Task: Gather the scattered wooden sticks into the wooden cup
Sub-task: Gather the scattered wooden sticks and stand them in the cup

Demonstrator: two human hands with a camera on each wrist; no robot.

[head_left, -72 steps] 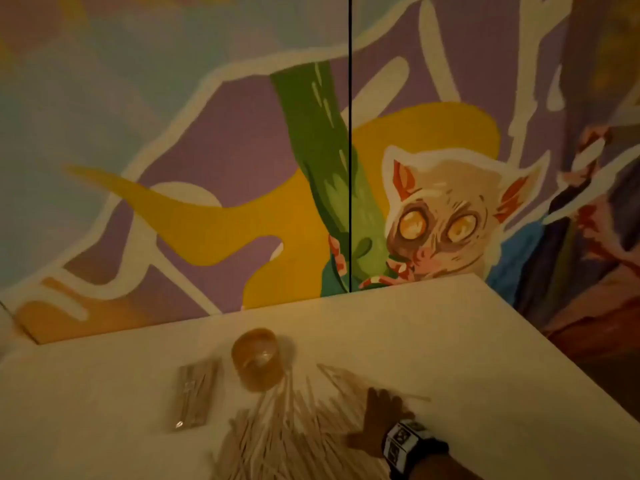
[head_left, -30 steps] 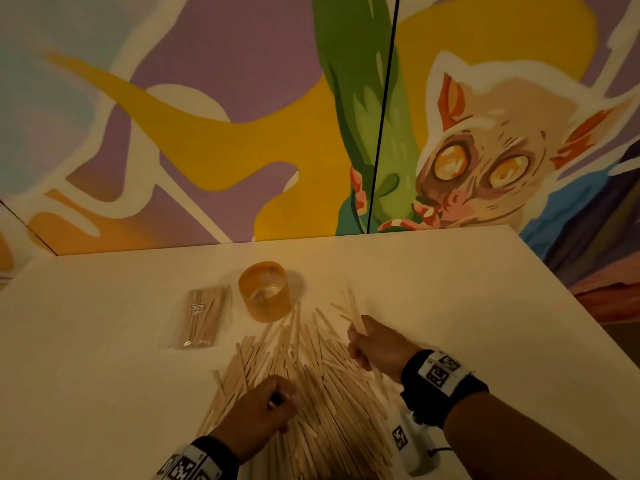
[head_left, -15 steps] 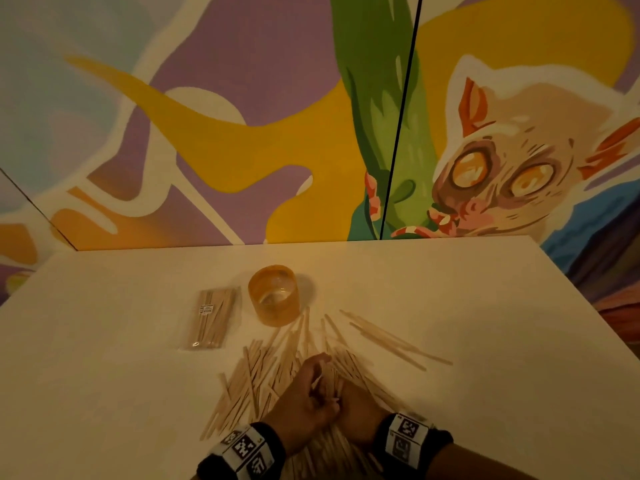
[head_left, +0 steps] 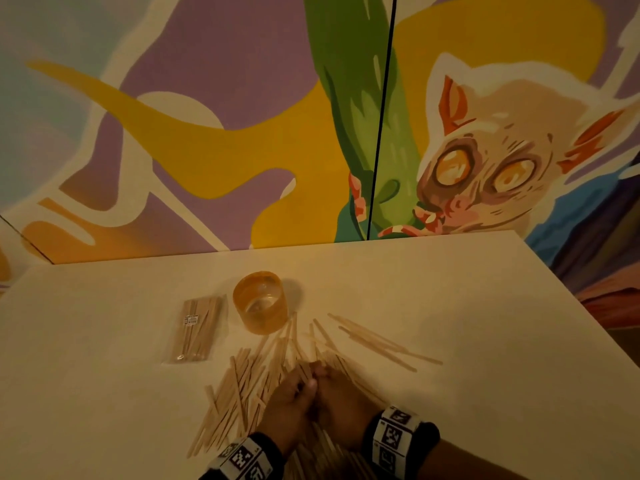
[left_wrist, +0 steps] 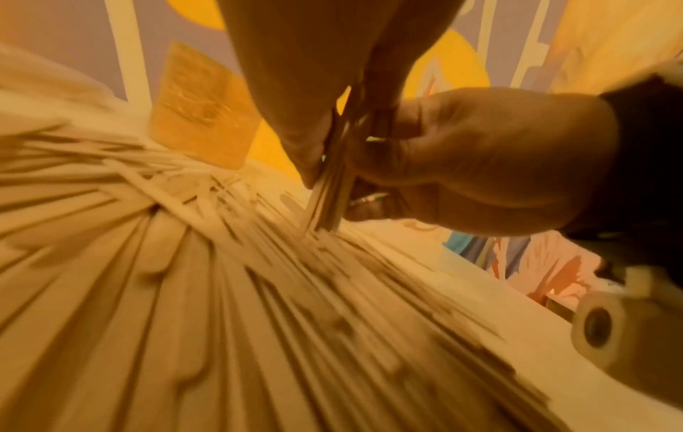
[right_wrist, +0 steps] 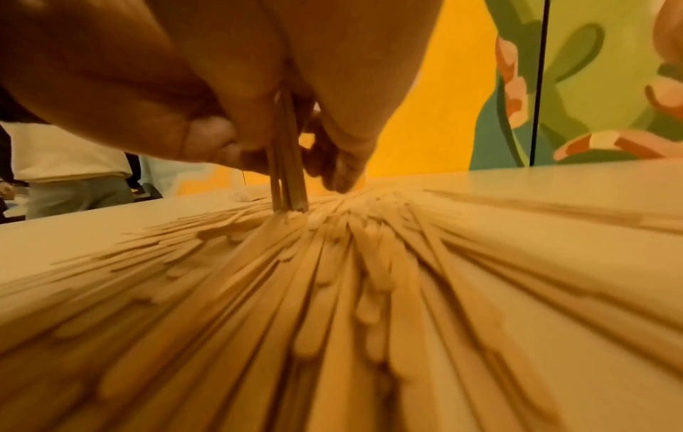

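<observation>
While gripped, sticks (left_wrist: pixel 332 187) between hands (head_left: pixel 311 407).

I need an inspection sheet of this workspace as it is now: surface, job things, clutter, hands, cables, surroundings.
Surface: pale table.
Job things: cup upright, no sticks seen inside; sticks scattered in front of it.
Clutter: wrapped pack left of cup.
Hands: left hand and right hand together hold a bundle upright, its ends on the pile.
Cables: nothing seen.
Surroundings: mural behind table; a person stands beyond it.
</observation>
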